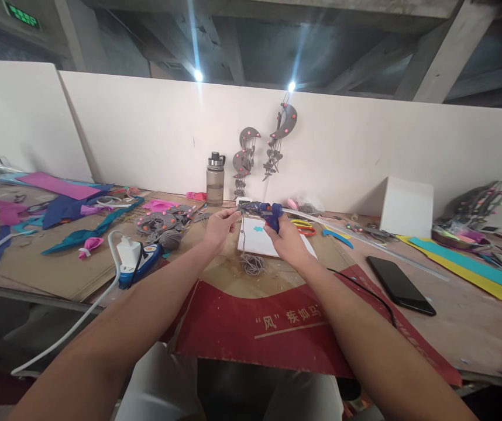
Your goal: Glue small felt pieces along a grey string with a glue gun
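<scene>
My right hand [286, 238] is wrapped around the handle of a blue hot glue gun [271, 214], its nozzle facing left. A long clear glue stick [321, 220] runs out of the gun's back toward the right. My left hand [223, 228] is closed in a pinch close to the nozzle. From its fingertips a strand of grey yarn [253, 265] drops to a loose coil on the board; any small piece at the fingertips is too small to make out. Below the gun lies a white sheet [272, 242] with a small turquoise shape [258, 228] on it.
A water bottle [215, 181] stands against the white partition, beside hanging grey moon ornaments [282, 126]. Left are a blue power strip [142, 266], yarn balls [169, 238] and felt scraps. Rightward lie scissors [303, 227], a black phone [400, 285] and coloured sheets [474, 269].
</scene>
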Tool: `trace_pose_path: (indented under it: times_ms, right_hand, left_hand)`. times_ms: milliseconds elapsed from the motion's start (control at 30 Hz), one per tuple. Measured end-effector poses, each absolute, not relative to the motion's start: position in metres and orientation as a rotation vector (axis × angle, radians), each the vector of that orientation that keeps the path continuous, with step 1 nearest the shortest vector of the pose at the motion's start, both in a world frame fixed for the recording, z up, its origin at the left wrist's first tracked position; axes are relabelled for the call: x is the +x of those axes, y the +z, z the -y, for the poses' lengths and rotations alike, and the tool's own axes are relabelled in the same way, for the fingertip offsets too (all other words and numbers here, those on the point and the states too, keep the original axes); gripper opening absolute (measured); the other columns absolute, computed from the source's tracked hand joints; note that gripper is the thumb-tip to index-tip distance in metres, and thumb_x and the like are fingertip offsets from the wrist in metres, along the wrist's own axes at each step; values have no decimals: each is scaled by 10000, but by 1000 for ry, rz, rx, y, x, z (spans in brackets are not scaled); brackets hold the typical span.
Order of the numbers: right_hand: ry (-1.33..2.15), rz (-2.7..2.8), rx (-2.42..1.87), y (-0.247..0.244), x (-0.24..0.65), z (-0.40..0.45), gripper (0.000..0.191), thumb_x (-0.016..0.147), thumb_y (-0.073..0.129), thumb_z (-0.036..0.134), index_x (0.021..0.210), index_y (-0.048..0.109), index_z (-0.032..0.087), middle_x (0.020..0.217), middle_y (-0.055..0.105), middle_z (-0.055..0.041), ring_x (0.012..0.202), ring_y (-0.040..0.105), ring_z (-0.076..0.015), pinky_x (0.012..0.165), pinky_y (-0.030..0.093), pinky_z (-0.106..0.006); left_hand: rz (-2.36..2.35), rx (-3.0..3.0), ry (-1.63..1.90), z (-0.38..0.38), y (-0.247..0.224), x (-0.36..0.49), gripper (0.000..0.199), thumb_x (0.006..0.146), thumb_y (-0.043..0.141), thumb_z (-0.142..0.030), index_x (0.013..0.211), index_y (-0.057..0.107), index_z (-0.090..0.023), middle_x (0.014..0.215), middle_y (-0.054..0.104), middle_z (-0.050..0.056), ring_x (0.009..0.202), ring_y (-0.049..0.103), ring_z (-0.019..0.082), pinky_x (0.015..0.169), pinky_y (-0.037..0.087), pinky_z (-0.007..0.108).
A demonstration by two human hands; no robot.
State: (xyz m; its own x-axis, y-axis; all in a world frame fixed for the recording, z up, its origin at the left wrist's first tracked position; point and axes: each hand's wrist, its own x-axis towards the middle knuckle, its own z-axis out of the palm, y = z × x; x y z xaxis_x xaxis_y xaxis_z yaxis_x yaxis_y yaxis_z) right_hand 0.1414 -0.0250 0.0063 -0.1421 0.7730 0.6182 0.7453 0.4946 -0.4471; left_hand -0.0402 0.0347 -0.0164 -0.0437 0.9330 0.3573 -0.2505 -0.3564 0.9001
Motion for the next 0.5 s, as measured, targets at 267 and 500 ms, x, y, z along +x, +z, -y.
trace_pose_path:
  times_ms: [267, 500]
  right_hand:
    - [22, 1898, -1302, 4, 140, 25, 402, 850, 458, 276, 1231, 443, 148, 1060, 630, -137, 972, 589, -252, 842, 447, -371]
    - [-20, 1893, -1310, 4, 139, 25, 407, 854, 454, 278, 1233, 437, 133, 1086, 623, -154, 991, 585, -265, 855, 443, -382]
  left_hand:
    - [-803, 1255, 1574, -37, -17, -40, 322, 588, 763, -423, 685, 628, -147, 568, 476, -29, 476, 353, 51, 443, 277, 194]
    - [-793, 1236, 1581, -36, -16, -40, 295, 592, 761, -397, 684, 631, -148, 574, 485, -26, 475, 359, 52, 444, 274, 199]
